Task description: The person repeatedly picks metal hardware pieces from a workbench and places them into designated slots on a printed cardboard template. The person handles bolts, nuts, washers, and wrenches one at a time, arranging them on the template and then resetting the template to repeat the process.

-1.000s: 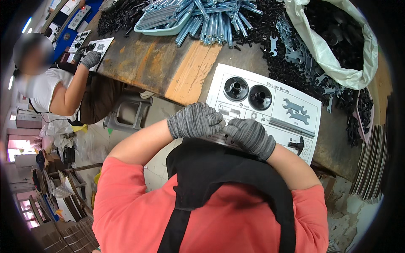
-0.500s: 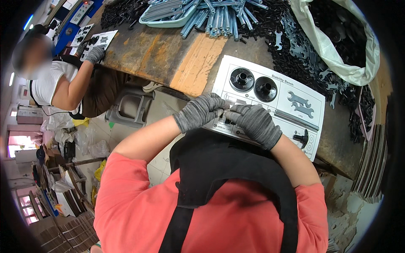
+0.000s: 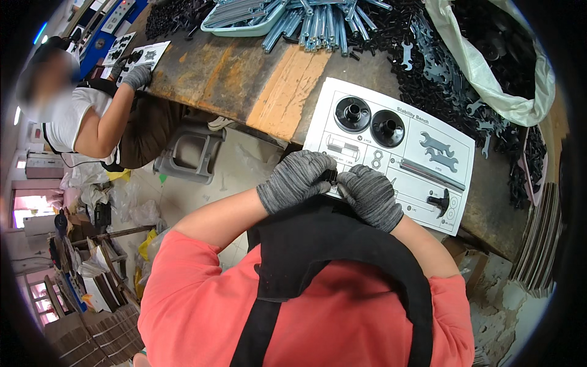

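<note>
**Both gloved hands pinched one small black part over the sheet's near edge**

Head view: The left hand (image 3: pixel 298 181) and the right hand (image 3: pixel 371 197), both in grey knit gloves, met fingertip to fingertip at the near edge of the bench (image 3: pixel 244 79). Between them sat a small black part (image 3: pixel 331 176), gripped from both sides; each hand was curled closed on it. Held that way, it looked as if the part was being fitted or turned, with the wrists braced close to the body for control.

The part hung just above the near edge of a white sheet (image 3: pixel 403 128), which lay flat at the bench's near edge. Printed outlines on the sheet took the pieces: two black discs (image 3: pixel 370 120) sat in its far-left corner, two wrenches (image 3: pixel 441 151) toward its right side, a rod (image 3: pixel 428 174) below them, and a knob (image 3: pixel 441 200) near its near-right corner.

Open room was slim. Loose black hardware (image 3: pixel 440 67) crowded the sheet's far and right edges, a bag (image 3: pixel 489 73) slumped at the bench's far-right corner, and metal tubes (image 3: pixel 306 21) filled the far edge. Bare wood lay left of the sheet. At the bench's far-left end, another person's gloved hand (image 3: pixel 138 76) rested by a second sheet (image 3: pixel 147 55).
</note>
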Demonstrator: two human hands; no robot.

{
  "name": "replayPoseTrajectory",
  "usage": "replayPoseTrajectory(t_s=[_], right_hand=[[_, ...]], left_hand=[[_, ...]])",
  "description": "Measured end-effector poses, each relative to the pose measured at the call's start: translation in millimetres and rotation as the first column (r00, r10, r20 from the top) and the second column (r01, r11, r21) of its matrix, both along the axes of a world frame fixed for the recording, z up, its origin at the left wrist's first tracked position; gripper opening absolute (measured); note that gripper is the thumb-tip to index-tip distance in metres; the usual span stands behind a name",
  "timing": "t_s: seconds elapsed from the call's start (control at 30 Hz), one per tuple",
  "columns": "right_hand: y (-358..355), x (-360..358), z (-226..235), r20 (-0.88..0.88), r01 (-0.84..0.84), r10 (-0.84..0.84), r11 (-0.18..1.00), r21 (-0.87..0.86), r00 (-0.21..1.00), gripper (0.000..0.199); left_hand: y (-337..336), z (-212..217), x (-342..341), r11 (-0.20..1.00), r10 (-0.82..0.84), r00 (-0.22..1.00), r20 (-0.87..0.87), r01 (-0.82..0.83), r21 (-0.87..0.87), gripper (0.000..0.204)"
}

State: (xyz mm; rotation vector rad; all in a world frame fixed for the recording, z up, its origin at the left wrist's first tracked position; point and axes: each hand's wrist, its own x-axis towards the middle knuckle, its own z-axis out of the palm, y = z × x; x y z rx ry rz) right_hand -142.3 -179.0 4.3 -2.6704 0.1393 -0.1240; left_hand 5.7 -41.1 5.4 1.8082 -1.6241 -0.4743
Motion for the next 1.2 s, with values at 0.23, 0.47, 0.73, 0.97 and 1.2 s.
replayPoseTrajectory(t_s=[0.23,0.47,0.73,0.97,1.2], right_hand=[[-2.4,0.8,-8.9,0.008,-0.036,0.036,0.999,0.000,0.999,0.016],[-11.9,-1.1,4.1,-0.011,-0.094,0.096,0.987,0.127,0.995,0.019],[-124.9,13.5,51.8,0.126,0.096,-0.131,0.964,0.248,0.983,0.024],[-240.4,71.3,51.6,0.029,0.469,-0.468,0.882,-0.049,0.883,0.029],[-310.1,134.5,25.6,-0.019,0.634,-0.666,0.718,-0.286,0.746,0.039]], left_hand=[[-4.7,5.4,-1.7,1.000,0.018,1.000,0.008,-0.018,0.008,0.038],[-6.7,5.7,0.6,0.999,0.015,0.998,0.053,-0.013,-0.035,0.035],[-16.5,36.1,11.4,0.981,0.148,0.987,-0.059,-0.154,-0.115,0.042],[-54.6,40.7,46.1,0.956,0.238,0.969,-0.074,-0.246,-0.156,0.035],[-192.4,47.5,116.1,0.947,0.252,0.958,0.137,-0.216,-0.236,0.028]])
